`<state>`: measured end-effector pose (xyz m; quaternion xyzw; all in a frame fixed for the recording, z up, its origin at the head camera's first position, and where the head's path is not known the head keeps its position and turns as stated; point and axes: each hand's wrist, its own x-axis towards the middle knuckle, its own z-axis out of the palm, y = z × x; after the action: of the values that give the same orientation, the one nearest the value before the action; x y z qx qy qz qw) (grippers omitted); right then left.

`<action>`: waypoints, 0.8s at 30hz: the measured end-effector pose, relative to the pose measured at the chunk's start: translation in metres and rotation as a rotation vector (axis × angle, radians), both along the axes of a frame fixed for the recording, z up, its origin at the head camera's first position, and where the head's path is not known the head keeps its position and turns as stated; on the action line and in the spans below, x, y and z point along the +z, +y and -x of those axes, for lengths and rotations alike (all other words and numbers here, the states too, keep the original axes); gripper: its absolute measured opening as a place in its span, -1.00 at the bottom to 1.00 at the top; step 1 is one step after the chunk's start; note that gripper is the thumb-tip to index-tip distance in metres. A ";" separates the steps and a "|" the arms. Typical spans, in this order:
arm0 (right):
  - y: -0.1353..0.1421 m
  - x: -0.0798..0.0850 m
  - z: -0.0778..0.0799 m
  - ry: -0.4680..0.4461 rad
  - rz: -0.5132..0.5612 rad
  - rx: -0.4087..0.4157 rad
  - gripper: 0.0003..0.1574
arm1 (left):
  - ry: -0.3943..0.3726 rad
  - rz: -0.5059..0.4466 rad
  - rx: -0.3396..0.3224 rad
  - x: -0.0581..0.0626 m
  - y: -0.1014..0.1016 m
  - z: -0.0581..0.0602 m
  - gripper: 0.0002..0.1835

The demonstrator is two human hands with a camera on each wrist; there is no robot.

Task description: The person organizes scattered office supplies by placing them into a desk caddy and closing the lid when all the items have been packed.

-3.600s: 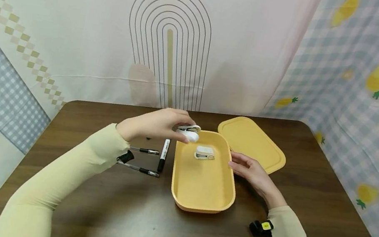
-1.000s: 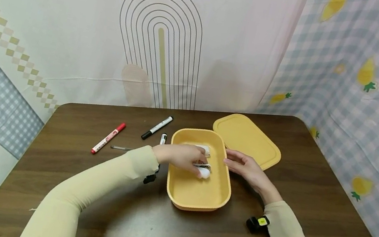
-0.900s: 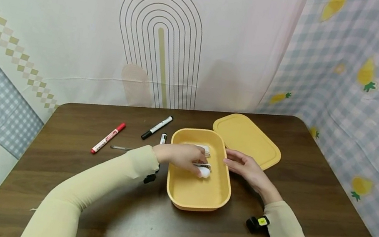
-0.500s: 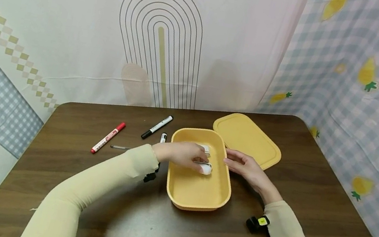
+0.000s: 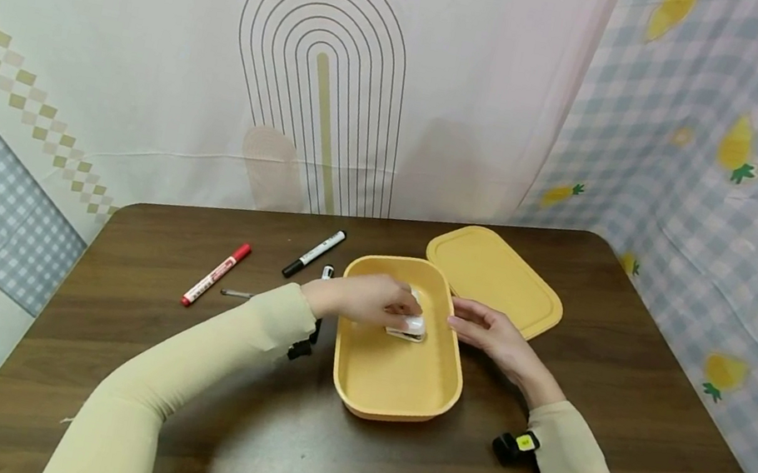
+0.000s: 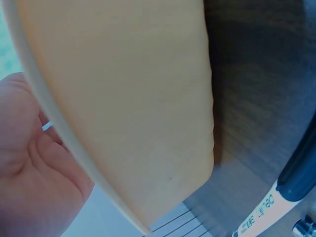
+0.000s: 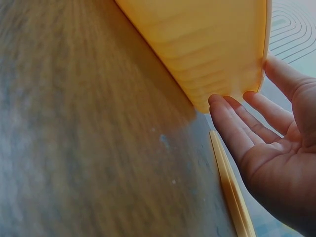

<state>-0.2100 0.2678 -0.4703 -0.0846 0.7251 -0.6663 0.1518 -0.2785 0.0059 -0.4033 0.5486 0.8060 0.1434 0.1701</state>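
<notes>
A yellow box stands on the table, and my left hand reaches down into it with fingers bent. Those fingers hold a small white stapler low over the box floor, its metal edge at the near side. Just beyond the fingers, a sliver of another white stapler shows, the rest hidden by the hand. My right hand supports the box's right wall from outside; in the right wrist view its fairly straight fingertips touch that wall. The left wrist view shows the box's outer wall in front of the left hand.
A yellow lid lies behind the box on the right. To the left are a red marker, a black-and-white marker, another marker beside the box and a pen partly under the left sleeve.
My left hand has carried the white stapler down into the box, then shifted it slightly away and turned it base down. The right hand stays at the box's right wall.
</notes>
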 end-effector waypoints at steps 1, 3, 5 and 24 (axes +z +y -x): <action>0.000 0.000 0.000 -0.001 0.001 0.000 -0.24 | -0.001 -0.005 0.003 0.001 0.000 0.000 -0.68; 0.000 -0.001 0.000 0.000 0.003 0.000 -0.25 | 0.001 -0.015 0.007 0.004 -0.002 0.001 -0.68; 0.000 -0.001 0.000 0.001 0.004 -0.002 -0.25 | 0.001 -0.022 0.014 0.007 -0.003 0.001 -0.67; -0.002 -0.001 0.001 -0.001 -0.012 -0.014 -0.25 | 0.080 -0.058 0.048 0.028 -0.015 0.015 -0.69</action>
<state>-0.2109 0.2662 -0.4714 -0.0783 0.7297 -0.6630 0.1481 -0.2932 -0.0090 -0.3751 0.5392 0.8204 0.1489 0.1184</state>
